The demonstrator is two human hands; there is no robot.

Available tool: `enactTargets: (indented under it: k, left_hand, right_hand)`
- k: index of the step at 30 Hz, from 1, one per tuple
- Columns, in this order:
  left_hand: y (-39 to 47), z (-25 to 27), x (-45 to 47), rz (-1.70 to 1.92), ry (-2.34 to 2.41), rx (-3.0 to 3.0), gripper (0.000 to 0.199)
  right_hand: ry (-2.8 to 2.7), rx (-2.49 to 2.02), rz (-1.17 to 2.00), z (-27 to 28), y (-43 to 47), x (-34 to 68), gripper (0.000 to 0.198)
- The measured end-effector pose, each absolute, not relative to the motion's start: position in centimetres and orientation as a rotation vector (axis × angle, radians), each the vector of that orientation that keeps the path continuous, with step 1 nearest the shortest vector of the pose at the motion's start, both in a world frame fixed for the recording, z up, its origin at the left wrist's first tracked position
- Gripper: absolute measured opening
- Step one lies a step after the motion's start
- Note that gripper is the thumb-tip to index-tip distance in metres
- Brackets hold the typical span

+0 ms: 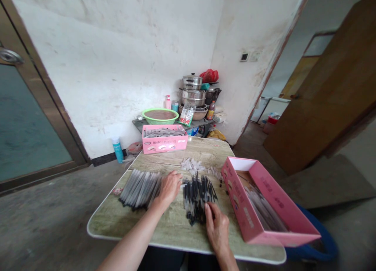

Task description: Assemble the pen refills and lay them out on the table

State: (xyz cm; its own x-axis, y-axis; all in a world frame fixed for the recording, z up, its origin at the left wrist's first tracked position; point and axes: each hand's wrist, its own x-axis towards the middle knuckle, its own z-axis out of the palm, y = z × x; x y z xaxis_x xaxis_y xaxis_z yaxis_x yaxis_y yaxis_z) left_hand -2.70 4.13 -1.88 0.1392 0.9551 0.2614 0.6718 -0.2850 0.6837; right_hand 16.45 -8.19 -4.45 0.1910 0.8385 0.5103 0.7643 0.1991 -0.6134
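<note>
My left hand [170, 188] is over the middle of the table, fingers bent together, with a small whitish plastic piece [183, 185] at its fingertips. Just left of it lies a row of clear pen barrels [138, 188] with dark ends. My right hand [217, 226] is curled, thumb and forefinger pinched at the lower right edge of a pile of dark pen refills [199, 196]; whatever sits between them is hidden. Beyond the refills is a scatter of small translucent white pieces [192, 165].
An open pink box [245, 212] holding clear barrels stands at the table's right edge. Another pink box [164, 145], filled with similar sticks, is at the far left of the wood-patterned table [173, 233]. Behind are a green basin [160, 121] and stacked pots [192, 94].
</note>
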Motion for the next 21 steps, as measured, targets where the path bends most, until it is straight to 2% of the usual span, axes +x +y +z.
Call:
enactTargets:
  k: [6, 10, 15, 18, 21]
  left_hand:
    - [2.7, -2.4, -0.8, 0.865, 1.466, 2.184, 0.017]
    - [2.4, -3.0, -0.9, 0.876, 1.505, 2.288, 0.022]
    - [2.0, -3.1, -1.1, 0.872, 1.475, 2.356, 0.026]
    - [1.6, -2.7, -0.9, 0.797, 1.524, 2.346, 0.024]
    - [1.1, -2.2, -0.5, 0.642, 1.646, 2.311, 0.020]
  right_hand:
    - [-1.468, -1.894, -0.230, -5.1, -7.8, 16.5, 0.043]
    - [-1.467, -1.807, -0.220, -4.6, -8.3, 16.1, 0.042]
    - [-1.415, -1.655, -0.223, 1.0, -9.5, 19.6, 0.037]
    - [-1.367, -2.009, -0.352, 5.5, -9.0, 24.9, 0.033]
    - [-1.799, -2.442, -0.212, 7.6, -7.6, 30.0, 0.026]
